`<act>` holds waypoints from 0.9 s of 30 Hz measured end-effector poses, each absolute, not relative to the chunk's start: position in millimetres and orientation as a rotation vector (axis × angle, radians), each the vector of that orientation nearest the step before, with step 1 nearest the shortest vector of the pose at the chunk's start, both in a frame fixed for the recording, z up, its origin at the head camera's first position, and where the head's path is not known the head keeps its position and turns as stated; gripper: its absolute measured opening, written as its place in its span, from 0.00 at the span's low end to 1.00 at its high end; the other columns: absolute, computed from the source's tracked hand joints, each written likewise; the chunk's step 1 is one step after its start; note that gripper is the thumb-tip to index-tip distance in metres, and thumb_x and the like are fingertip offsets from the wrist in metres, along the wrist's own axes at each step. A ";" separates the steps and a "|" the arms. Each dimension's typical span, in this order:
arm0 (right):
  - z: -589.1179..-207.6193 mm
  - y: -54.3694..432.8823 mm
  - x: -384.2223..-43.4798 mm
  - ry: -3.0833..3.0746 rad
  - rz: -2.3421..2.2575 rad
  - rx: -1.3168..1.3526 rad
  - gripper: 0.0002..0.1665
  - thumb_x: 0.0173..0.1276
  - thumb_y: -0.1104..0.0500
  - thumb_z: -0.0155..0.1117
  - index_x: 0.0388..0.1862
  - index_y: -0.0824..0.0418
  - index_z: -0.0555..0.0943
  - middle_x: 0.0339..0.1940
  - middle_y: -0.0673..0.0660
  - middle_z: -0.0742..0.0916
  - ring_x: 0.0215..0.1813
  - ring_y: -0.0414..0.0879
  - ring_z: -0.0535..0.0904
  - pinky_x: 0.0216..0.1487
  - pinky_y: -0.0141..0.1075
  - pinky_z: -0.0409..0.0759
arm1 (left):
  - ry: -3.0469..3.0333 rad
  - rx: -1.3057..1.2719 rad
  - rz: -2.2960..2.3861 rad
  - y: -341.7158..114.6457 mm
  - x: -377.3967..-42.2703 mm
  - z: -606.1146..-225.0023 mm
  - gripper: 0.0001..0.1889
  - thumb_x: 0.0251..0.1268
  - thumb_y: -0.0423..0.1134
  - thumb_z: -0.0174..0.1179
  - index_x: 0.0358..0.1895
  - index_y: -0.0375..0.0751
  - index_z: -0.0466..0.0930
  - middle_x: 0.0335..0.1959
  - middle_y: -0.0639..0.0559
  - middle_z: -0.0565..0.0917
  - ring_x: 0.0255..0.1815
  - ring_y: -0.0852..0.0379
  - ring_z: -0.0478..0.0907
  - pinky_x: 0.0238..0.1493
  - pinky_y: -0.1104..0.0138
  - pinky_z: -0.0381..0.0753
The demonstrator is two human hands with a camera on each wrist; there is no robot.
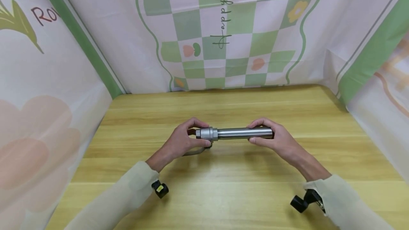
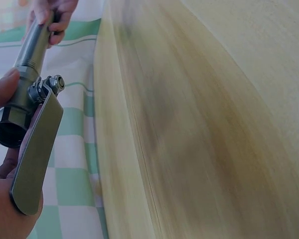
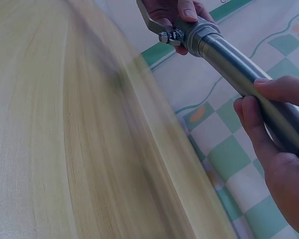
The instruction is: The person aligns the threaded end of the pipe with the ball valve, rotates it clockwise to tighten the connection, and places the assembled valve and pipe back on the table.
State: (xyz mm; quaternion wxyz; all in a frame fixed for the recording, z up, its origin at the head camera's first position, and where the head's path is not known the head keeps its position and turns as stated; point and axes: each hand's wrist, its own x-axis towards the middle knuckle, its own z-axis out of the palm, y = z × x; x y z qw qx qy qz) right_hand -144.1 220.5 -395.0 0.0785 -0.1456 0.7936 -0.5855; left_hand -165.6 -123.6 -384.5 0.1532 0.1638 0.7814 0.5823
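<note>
My left hand (image 1: pixel 179 140) grips a metal ball valve (image 1: pixel 207 133) between thumb and fingers. The valve's flat lever handle (image 2: pixel 37 154) points back along the left hand, and its open threaded end (image 2: pixel 10 130) faces the left wrist camera. A smooth steel pipe (image 1: pixel 234 133) meets the valve's other end, and threads (image 3: pixel 207 46) show at that joint. Near the pipe's far end my right hand (image 1: pixel 278 139) holds it with thumb and fingers. Valve and pipe lie in one line, roughly level, held above the wooden table (image 1: pixel 223 201).
Patterned cloth (image 1: pixel 236 45) hangs behind the table, with further cloth panels at the left (image 1: pixel 48 81) and right (image 1: pixel 383 116). A black wrist camera mount (image 1: pixel 159 189) sits at the left sleeve, and another mount (image 1: pixel 306 200) at the right one.
</note>
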 end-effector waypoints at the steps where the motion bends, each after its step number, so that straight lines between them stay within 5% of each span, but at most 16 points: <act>1: -394.5 220.4 -143.8 2.387 -1.749 -0.428 0.21 0.76 0.61 0.74 0.63 0.62 0.80 0.60 0.61 0.83 0.48 0.44 0.84 0.46 0.36 0.87 | 2.242 0.470 1.670 -123.4 -165.6 -384.3 0.25 0.63 0.38 0.81 0.62 0.48 0.83 0.66 0.47 0.83 0.56 0.47 0.83 0.54 0.61 0.84; 20: -395.4 219.8 -147.2 2.369 -1.749 -0.418 0.21 0.80 0.57 0.71 0.66 0.62 0.81 0.56 0.66 0.87 0.50 0.46 0.90 0.51 0.35 0.88 | 2.232 0.431 1.711 -125.0 -162.4 -384.5 0.25 0.63 0.36 0.81 0.62 0.47 0.83 0.64 0.46 0.83 0.58 0.46 0.83 0.53 0.60 0.85; 27: -395.4 222.7 -144.8 2.381 -1.790 -0.405 0.20 0.81 0.58 0.70 0.65 0.66 0.82 0.56 0.58 0.89 0.52 0.48 0.92 0.54 0.34 0.89 | 2.229 0.436 1.708 -120.8 -164.2 -383.8 0.25 0.63 0.35 0.81 0.62 0.47 0.83 0.65 0.46 0.83 0.59 0.46 0.83 0.52 0.61 0.86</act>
